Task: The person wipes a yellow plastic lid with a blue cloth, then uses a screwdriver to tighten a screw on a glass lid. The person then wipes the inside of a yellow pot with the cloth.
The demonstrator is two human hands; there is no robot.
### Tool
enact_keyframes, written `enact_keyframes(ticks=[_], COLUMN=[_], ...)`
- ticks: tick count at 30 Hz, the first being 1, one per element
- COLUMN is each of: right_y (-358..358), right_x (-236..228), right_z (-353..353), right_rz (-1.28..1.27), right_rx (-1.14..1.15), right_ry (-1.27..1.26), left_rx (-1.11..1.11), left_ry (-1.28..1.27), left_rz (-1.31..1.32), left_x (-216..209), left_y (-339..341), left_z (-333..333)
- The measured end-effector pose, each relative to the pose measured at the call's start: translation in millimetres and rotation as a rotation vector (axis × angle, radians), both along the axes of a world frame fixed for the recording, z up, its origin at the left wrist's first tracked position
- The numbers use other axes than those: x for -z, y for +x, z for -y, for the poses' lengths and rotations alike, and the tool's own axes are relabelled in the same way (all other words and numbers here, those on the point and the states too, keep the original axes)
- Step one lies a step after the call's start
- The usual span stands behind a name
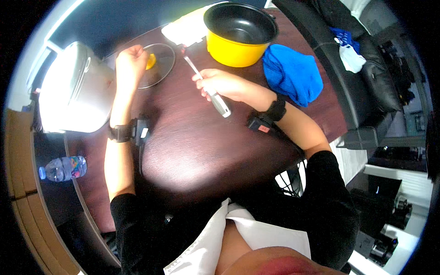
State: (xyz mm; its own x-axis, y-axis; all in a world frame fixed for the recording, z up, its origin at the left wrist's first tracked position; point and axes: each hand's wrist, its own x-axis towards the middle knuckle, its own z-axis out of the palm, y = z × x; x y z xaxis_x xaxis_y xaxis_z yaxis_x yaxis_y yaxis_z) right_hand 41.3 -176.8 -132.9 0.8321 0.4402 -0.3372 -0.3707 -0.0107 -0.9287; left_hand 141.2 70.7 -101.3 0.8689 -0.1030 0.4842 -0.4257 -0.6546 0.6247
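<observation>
My right hand (220, 84) grips a slim utensil (220, 104) by its grey-and-white handle, which has a hole at the end. Its narrow metal shaft points up and to the left, and the small reddish tip is too blurred to name. At the far left, my left hand (130, 63) is closed at the yellow knob of a round glass pot lid (162, 68). The fingers cover part of the lid's left side. Beyond my right hand stands a yellow pot (236, 51) with a black inside. A crumpled blue cloth (293, 74) lies just right of the pot.
A large white lidded appliance (75, 96) stands left of my left forearm, with a water bottle (66, 168) lying nearer me. A whitish sheet (185, 25) is behind the pot. The dark wood table (183, 146) borders a black sofa (339, 78) on the right.
</observation>
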Motion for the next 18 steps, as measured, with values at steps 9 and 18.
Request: enact_keyframes(ticks=[9,18], right_y=[-3,-21], right_x=[-15,-10], right_z=[-36,0], right_rz=[0.432,0.820], right_rx=[-0.038,-0.247], right_ry=[-0.764,-0.688], left_rx=[0.150,0.432], left_ry=[0.194,0.305], left_rz=[-0.181,-0.171], left_x=[-15,-18], left_y=[-9,-25], left_z=[6,15])
